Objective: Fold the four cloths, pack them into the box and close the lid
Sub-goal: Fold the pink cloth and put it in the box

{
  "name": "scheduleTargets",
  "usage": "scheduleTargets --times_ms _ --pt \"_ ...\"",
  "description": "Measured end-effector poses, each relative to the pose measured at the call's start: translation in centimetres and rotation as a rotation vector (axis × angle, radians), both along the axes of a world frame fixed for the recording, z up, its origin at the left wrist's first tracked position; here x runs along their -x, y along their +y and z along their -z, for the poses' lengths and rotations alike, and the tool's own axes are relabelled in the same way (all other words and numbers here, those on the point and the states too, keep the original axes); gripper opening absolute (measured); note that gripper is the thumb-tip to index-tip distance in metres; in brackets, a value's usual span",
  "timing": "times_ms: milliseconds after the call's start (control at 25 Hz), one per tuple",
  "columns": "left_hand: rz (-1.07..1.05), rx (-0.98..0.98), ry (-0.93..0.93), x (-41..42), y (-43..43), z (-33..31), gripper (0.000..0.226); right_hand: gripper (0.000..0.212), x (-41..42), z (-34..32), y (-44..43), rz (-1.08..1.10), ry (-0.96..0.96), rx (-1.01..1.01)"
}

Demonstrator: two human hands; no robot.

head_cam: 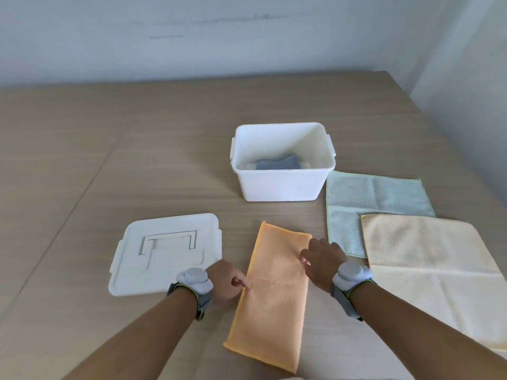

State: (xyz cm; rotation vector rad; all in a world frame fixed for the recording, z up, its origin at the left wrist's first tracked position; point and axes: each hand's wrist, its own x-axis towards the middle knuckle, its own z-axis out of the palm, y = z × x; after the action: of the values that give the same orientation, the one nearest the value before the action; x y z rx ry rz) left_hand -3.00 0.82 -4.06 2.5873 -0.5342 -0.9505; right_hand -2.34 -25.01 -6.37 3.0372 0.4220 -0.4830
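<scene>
An orange cloth (274, 294), folded into a long strip, lies on the table in front of me. My left hand (226, 281) touches its left edge with fingertips. My right hand (321, 263) rests on its right edge near the far end, fingers curled. Neither hand clearly grips the cloth. The open white box (282, 185) stands behind it with a folded grey cloth (278, 163) on its bottom. A green cloth (365, 198) lies flat to the box's right, partly under a pale yellow cloth (428, 267). The white lid (167, 253) lies flat at left.
The wooden table (137, 160) runs back to a white wall. Its right edge slants past the green and yellow cloths. Both my wrists carry grey bands with round white sensors.
</scene>
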Motion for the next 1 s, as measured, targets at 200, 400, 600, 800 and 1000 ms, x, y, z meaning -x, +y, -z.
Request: scheduleTargets --times_ms 200,400,600,800,1000 --pt "0.047 0.034 -0.140 1.1 -0.6 0.4 0.033 0.059 -2.3 0.2 0.7 -0.072 0.043 0.044" --pt "0.206 -0.006 -0.181 0.7 -1.0 1.0 0.039 0.043 1.6 -1.0 -0.8 -0.371 -0.297 -0.142" --pt "0.198 0.005 -0.186 0.7 -0.6 0.8 0.035 0.022 4.3 -0.9 -1.2 -0.583 -0.182 -0.242" --pt "-0.003 0.019 -0.127 0.8 -0.1 1.4 0.041 0.021 3.8 -1.1 0.2 0.069 0.060 -0.520" --pt "-0.342 0.247 -0.016 0.9 -0.3 1.8 0.027 0.032 2.6 -1.2 0.6 0.497 0.261 -0.740"
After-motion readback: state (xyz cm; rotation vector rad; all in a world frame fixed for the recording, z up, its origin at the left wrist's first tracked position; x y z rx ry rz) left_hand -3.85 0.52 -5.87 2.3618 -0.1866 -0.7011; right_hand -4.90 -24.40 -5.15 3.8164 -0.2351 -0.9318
